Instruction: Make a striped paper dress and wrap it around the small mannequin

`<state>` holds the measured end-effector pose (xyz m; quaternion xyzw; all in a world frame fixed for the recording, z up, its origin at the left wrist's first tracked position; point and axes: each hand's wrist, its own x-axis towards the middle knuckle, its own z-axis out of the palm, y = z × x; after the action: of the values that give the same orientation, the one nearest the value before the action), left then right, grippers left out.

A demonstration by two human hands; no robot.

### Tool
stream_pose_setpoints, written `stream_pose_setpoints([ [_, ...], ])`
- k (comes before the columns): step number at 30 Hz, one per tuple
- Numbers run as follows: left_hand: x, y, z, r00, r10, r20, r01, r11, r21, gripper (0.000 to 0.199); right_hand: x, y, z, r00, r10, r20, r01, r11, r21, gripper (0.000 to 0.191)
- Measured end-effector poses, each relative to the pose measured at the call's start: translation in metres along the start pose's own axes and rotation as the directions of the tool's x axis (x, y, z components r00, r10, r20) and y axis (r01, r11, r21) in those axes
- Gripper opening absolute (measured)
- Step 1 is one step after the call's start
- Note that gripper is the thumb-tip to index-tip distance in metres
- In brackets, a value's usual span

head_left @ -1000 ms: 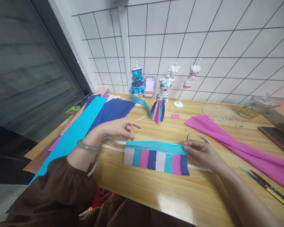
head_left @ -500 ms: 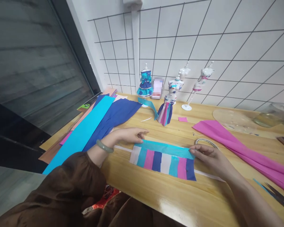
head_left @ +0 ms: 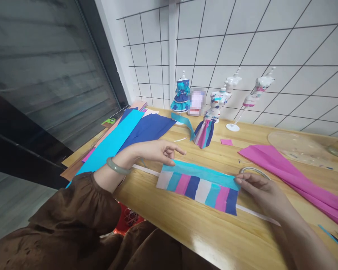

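Bright overall; left panel [head_left: 47,63] dim. White glare on table [head_left: 169,212], near edge. Soft shadow beside right forearm [head_left: 301,236]. Corners stretched.

Wooden table [head_left: 169,215], yellow-brown, smooth, grain visible; bright glare patch [head_left: 204,245] along its near edge. Behind the table: white wall [head_left: 242,48], ruled by thin black lines into a grid, tile-like. Narrow white vertical strip [head_left: 173,52] descends toward the table's far edge. Left of the table: dark grey streaked panel [head_left: 45,45], black frame [head_left: 103,48]; grey floor [head_left: 17,212], lower than the tabletop.
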<state>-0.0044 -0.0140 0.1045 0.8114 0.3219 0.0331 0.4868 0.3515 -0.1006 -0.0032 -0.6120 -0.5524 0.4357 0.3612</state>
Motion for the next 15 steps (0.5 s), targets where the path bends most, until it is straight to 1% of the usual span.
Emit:
stream_pose_setpoints([
  [2, 0.002, 0.007, -0.003, 0.999, 0.004, -0.035, -0.002, 0.999, 0.039, 0.054, -0.001, 0.001, -0.001, 1.000, -0.006, -0.024, 0.006, 1.000, -0.001, 0.029],
  [5, 0.006, 0.015, -0.009, 0.988, 0.021, -0.152, 0.007, 0.983, 0.181, 0.052, -0.004, -0.003, -0.001, 0.998, -0.033, -0.062, 0.031, 0.999, -0.032, 0.028],
  [8, 0.010, 0.019, -0.015, 0.955, 0.084, -0.283, 0.022, 0.936, 0.351, 0.048, -0.008, -0.008, 0.001, 0.999, -0.041, -0.020, 0.040, 0.998, -0.040, 0.029],
  [10, 0.012, 0.019, -0.018, 0.936, 0.124, -0.330, 0.026, 0.909, 0.416, 0.047, -0.009, -0.012, 0.004, 0.999, -0.046, -0.006, 0.046, 0.997, -0.056, 0.031],
  [13, 0.013, 0.017, -0.022, 0.913, 0.185, -0.364, 0.003, 0.888, 0.459, 0.042, -0.010, -0.017, 0.008, 0.991, -0.085, -0.104, 0.070, 0.987, -0.142, 0.031],
  [15, 0.013, 0.016, -0.024, 0.889, 0.233, -0.395, -0.012, 0.873, 0.487, 0.039, -0.010, -0.020, 0.008, 0.975, -0.142, -0.168, 0.103, 0.970, -0.220, 0.031],
])
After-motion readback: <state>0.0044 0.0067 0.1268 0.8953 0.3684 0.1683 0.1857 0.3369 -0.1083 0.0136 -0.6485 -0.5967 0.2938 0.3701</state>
